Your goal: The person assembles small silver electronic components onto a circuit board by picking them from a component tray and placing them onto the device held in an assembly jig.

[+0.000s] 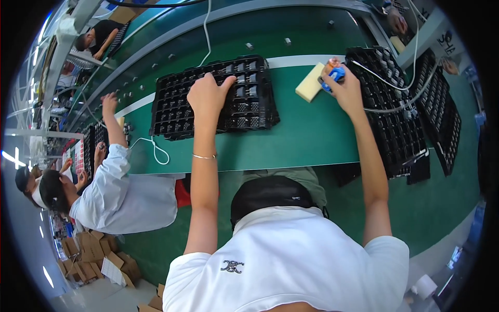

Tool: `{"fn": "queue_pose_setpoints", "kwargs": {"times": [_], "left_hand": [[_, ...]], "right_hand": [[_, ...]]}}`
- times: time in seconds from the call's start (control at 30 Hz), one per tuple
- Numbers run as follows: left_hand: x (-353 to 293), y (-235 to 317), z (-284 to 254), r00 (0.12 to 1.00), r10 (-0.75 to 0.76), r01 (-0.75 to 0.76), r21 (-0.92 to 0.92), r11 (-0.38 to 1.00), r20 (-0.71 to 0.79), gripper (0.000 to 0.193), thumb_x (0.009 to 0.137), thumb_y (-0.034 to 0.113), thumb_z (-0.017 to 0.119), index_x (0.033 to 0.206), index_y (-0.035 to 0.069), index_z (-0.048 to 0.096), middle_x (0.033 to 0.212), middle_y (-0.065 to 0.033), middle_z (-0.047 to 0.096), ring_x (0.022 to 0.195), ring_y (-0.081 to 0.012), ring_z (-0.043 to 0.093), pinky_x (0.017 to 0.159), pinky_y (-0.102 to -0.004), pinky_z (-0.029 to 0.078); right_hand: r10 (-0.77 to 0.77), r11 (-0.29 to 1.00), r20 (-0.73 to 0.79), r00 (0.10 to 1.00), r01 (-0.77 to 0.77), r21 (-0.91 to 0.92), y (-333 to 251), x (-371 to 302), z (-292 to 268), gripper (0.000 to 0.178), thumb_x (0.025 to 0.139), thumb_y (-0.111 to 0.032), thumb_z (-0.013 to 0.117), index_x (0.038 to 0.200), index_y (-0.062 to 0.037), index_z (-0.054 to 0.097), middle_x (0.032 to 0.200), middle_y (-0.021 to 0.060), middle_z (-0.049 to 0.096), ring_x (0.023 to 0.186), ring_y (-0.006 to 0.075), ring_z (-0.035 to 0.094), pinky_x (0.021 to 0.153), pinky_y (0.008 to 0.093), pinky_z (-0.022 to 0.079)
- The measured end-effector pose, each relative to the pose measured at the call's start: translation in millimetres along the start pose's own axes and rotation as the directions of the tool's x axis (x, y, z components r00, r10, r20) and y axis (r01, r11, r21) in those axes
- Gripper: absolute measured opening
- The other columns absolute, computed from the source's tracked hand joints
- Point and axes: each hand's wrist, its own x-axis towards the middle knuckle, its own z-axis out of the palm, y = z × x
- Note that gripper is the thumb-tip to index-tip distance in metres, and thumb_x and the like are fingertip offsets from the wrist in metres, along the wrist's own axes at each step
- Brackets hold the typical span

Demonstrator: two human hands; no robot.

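Blue object (337, 74) fills the right fingers (351, 79) — dark writing (446, 43) marks pale post (432, 46).

A white short-sleeved shirt (296, 252) covers the torso, a dark, silvery, curled emblem (232, 267) on its left chest. Beyond its far edge shows a rounded black fabric piece (273, 200) with a small pale mark, then grey-green trousers (310, 181). A thin silver-coloured metal bangle (205, 157) rings the left forearm, near the bare left grip (209, 99).
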Motion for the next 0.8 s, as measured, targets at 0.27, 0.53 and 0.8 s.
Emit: {"fn": "queue_pose_setpoints", "kwargs": {"times": [0.27, 0.53, 0.8], "left_hand": [[10, 3, 5, 1.000, -0.014, 0.015, -0.149, 0.989, 0.011, 0.044, 0.080, 0.049, 0.066, 0.077, 0.005, 0.073, 0.079, -0.0158, 0.070, 0.077, -0.0347, 0.068, 0.070, -0.0425, 0.054], [-18, 21, 3, 0.983, 0.132, 0.107, -0.986, 0.130, 0.125, 0.021, 0.082, 0.003, 0.072, 0.095, 0.000, 0.055, 0.081, -0.0029, 0.061, 0.063, -0.0044, 0.054, 0.053, -0.0171, 0.041], [-31, 28, 19, 0.983, 0.147, 0.094, -0.987, 0.127, 0.112, 0.018, 0.084, 0.001, 0.069, 0.096, 0.001, 0.056, 0.082, 0.0004, 0.060, 0.069, -0.0026, 0.052, 0.059, -0.0161, 0.039]], "right_hand": [[-0.202, 0.911, -0.094, 0.975, 0.152, -0.385, -12, -8, 20, 0.040, 0.080, -0.029, 0.073, 0.108, -0.0016, 0.063, 0.088, 0.0121, 0.064, 0.070, 0.0255, 0.065, 0.066, 0.0331, 0.051], [-0.191, 0.908, -0.074, 0.979, 0.148, -0.391, -11, -9, 18, 0.042, 0.078, -0.027, 0.073, 0.110, -0.0016, 0.063, 0.096, 0.0120, 0.066, 0.076, 0.0285, 0.067, 0.069, 0.0356, 0.052], [-0.169, 0.903, -0.076, 0.983, 0.123, -0.412, -10, -6, 22, 0.045, 0.078, -0.028, 0.074, 0.112, -0.0021, 0.062, 0.099, 0.0119, 0.065, 0.081, 0.0308, 0.066, 0.072, 0.0372, 0.052]]}}
